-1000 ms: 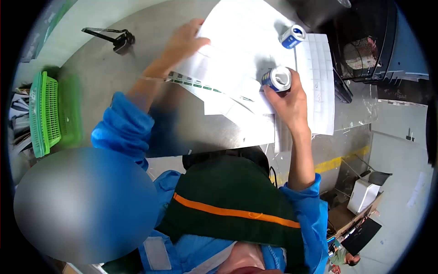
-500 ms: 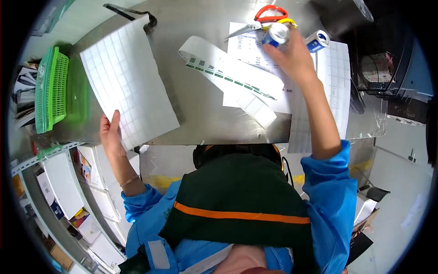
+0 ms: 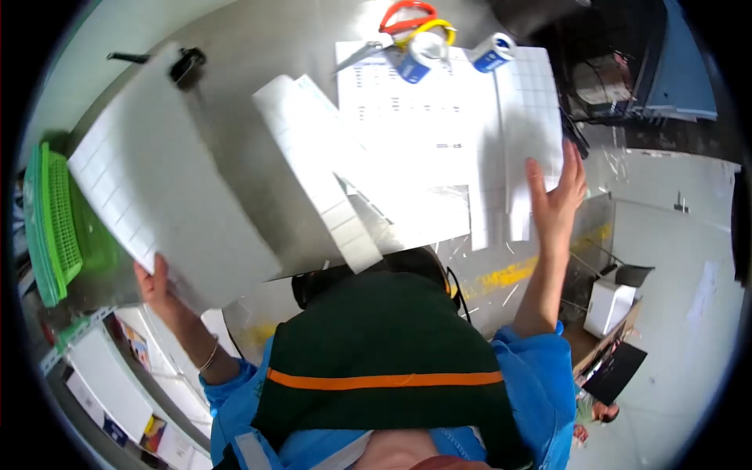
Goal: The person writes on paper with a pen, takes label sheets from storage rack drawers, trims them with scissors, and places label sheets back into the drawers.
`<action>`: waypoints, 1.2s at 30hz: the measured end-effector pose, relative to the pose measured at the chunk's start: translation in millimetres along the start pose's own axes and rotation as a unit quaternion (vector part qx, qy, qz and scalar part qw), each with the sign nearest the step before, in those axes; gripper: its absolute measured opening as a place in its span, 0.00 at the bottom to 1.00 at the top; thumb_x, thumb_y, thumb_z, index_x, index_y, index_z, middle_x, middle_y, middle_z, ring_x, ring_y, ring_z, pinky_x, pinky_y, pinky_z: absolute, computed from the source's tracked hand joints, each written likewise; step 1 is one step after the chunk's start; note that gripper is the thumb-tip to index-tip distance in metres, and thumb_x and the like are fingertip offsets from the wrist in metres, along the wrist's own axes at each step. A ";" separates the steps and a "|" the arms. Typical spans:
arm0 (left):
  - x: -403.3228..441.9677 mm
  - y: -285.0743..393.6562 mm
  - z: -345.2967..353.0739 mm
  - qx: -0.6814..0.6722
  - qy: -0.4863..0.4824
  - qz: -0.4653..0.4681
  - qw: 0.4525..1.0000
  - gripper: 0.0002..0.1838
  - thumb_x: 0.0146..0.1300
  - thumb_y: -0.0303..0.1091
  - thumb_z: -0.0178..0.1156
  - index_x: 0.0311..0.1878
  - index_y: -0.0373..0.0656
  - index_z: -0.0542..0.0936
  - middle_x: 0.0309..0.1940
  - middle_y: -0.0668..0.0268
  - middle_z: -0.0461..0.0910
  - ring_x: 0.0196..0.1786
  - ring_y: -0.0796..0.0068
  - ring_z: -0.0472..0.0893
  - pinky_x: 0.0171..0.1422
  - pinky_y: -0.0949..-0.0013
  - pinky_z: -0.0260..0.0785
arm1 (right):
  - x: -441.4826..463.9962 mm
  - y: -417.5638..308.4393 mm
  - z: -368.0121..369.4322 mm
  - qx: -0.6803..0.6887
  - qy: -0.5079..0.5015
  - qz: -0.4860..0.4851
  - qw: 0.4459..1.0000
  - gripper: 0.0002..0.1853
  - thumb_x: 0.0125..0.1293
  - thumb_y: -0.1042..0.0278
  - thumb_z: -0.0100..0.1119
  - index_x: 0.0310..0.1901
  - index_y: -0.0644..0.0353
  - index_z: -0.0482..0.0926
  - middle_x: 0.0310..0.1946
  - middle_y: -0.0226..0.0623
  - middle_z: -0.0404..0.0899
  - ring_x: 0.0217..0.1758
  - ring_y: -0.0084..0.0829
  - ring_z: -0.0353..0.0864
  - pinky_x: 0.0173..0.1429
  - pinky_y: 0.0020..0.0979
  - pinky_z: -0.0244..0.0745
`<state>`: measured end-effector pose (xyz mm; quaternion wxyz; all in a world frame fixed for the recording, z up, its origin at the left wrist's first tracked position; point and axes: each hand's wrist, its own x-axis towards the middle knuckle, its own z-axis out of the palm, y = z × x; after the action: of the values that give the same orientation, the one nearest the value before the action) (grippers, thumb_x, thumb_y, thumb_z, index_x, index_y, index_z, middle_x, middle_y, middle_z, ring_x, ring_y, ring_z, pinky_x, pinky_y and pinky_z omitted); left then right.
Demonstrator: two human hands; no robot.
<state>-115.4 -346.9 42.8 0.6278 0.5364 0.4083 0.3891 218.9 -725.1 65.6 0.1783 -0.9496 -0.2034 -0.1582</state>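
My left hand (image 3: 157,288) pinches the near edge of a large white label sheet (image 3: 176,180), which is marked with a grid along its left side. My right hand (image 3: 560,196) is empty, fingers spread, at the right edge of the gridded label sheets (image 3: 529,110). Between my hands lie a strip of white labels (image 3: 313,168) and a printed sheet (image 3: 407,117). At the back, red-and-yellow-handled scissors (image 3: 415,22) rest beside a blue-and-white cylinder (image 3: 421,59). A second blue-and-white cylinder (image 3: 493,53) stands on the sheets to its right.
A black object with a coiled cord (image 3: 188,64) lies behind the held sheet. Green baskets (image 3: 59,223) stand at the table's left end. A dark rack (image 3: 607,78) is at the back right. Another person (image 3: 599,411) shows at the lower right.
My right hand has left the cylinder beside the scissors and come down to the right edge of the sheets. My left hand still holds its sheet. The label strip lies differently and the view has shifted.
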 end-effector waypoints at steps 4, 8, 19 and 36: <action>-1.8 17.7 23.8 0.001 -0.048 0.013 0.999 0.25 0.61 0.26 0.51 0.62 0.38 0.61 0.53 0.59 0.71 0.52 0.70 0.73 0.58 0.69 0.64 | 3.0 43.1 -2.0 -0.060 -0.062 0.146 0.986 0.28 0.58 0.55 0.60 0.57 0.62 0.68 0.47 0.50 0.74 0.51 0.41 0.71 0.57 0.37 0.62; -17.1 15.8 93.4 0.132 -0.110 0.092 0.981 0.35 0.59 0.22 0.52 0.69 0.39 0.52 0.57 0.59 0.68 0.53 0.73 0.71 0.58 0.71 0.62 | -0.5 69.4 5.3 0.077 -0.020 0.205 0.976 0.21 0.60 0.60 0.59 0.50 0.66 0.73 0.37 0.38 0.78 0.37 0.24 0.74 0.42 0.23 0.68; -52.6 -8.8 138.0 0.083 -0.275 -0.046 0.957 0.35 0.62 0.32 0.50 0.70 0.43 0.47 0.63 0.50 0.60 0.55 0.66 0.72 0.58 0.68 0.65 | -39.5 -124.0 -6.3 0.552 -0.199 0.258 0.767 0.07 0.61 0.67 0.59 0.37 0.61 0.77 0.16 0.18 0.64 0.19 0.12 0.59 0.23 0.15 0.55; -36.9 -4.3 131.9 0.044 -0.209 -0.129 0.968 0.25 0.53 0.29 0.65 0.53 0.34 0.68 0.44 0.57 0.76 0.44 0.66 0.78 0.49 0.68 0.71 | -70.4 31.3 16.1 0.125 -0.056 0.191 0.972 0.16 0.57 0.64 0.61 0.43 0.66 0.75 0.29 0.32 0.74 0.31 0.21 0.68 0.36 0.22 0.65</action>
<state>-6.0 -428.5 54.1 0.7198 0.5759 0.3505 0.1654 175.4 -768.5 16.5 0.3108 -0.9484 -0.0462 -0.0412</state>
